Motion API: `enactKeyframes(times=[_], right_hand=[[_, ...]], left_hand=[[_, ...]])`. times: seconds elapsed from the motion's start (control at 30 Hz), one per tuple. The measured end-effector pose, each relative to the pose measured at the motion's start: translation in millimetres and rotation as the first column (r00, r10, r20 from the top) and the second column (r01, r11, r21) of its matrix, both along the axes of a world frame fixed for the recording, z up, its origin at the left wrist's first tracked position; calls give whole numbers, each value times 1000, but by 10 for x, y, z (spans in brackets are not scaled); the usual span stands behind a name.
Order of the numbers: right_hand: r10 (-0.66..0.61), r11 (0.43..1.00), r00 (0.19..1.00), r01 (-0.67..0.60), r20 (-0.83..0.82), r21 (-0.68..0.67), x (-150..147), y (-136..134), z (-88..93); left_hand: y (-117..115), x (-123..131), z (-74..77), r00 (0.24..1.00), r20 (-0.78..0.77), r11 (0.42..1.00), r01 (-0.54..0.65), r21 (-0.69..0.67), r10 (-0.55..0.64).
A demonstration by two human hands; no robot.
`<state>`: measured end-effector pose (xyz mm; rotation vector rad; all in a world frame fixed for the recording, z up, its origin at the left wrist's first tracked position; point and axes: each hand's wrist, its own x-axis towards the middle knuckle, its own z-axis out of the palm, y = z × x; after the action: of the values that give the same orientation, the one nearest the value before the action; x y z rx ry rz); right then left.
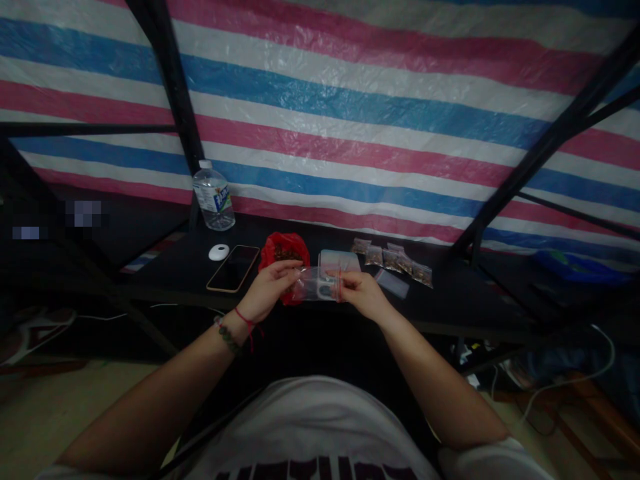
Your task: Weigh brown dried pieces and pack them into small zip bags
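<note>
Between my hands a clear plastic bag (317, 283) is stretched sideways. My left hand (274, 285) pinches its left end, and my right hand (364, 292) grips the end with a red edge. Behind my left hand, a red bag (281, 244) lies open with small brown bits inside. A pale, boxy device (341, 260) sits behind the clear bag, partly seen through it. To the right of the device lie several small filled bags (395, 259) with brown contents. A flat clear packet (393, 283) rests just in front of them.
A phone (233, 269) and a white oval object (219, 252) lie left of the red bag on the black table (165, 270). Behind them stands a clear bottle (214, 197). Black metal bars (173, 87) slant up on both sides before a striped sheet (350, 120).
</note>
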<state>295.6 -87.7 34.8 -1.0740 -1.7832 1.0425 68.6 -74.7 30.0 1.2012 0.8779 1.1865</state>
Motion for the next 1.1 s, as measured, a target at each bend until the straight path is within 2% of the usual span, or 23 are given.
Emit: enactKeyframes(times=[0.07,0.27,0.5,0.67,0.77,0.87,0.93,0.97,1.0,1.03,1.1], right_hand=[[20,1000,1000,-20,9,-3,-8,-14,1],[-4,1000,998,3,63,15,-24,-39,21],[42,996,996,-48,-76,-80,-46,-59,84],[90,992,993,-96,-76,-78,-33,-44,64],[81,994,995,-85,-65,-67,-19,-26,44],[75,995,995,-79,-59,-61,-17,-21,39],[84,995,995,-87,-48,-55,-25,-24,37],[83,995,996,-84,-36,-47,-33,-28,34],[75,996,997,-76,-19,-36,-45,-35,31],[68,997,998,-68,3,-21,-60,-44,27],[69,997,996,-70,60,26,-105,-75,20]], left_hand=[[4,6,-9,999,47,1000,1,-27,0],[0,34,-23,999,41,997,-29,-66,32],[-16,0,32,981,192,994,6,-106,14],[6,21,19,976,210,992,-33,-125,59],[32,42,-25,988,127,996,-83,-28,86],[58,21,-62,989,-31,984,-141,111,145],[40,-15,-47,946,-197,943,-202,264,258],[13,-33,-24,901,-288,904,-208,373,326],[-27,-47,8,845,-370,854,-176,489,386],[-77,-53,45,788,-446,798,-94,595,425],[-190,-38,115,707,-588,695,190,693,393]])
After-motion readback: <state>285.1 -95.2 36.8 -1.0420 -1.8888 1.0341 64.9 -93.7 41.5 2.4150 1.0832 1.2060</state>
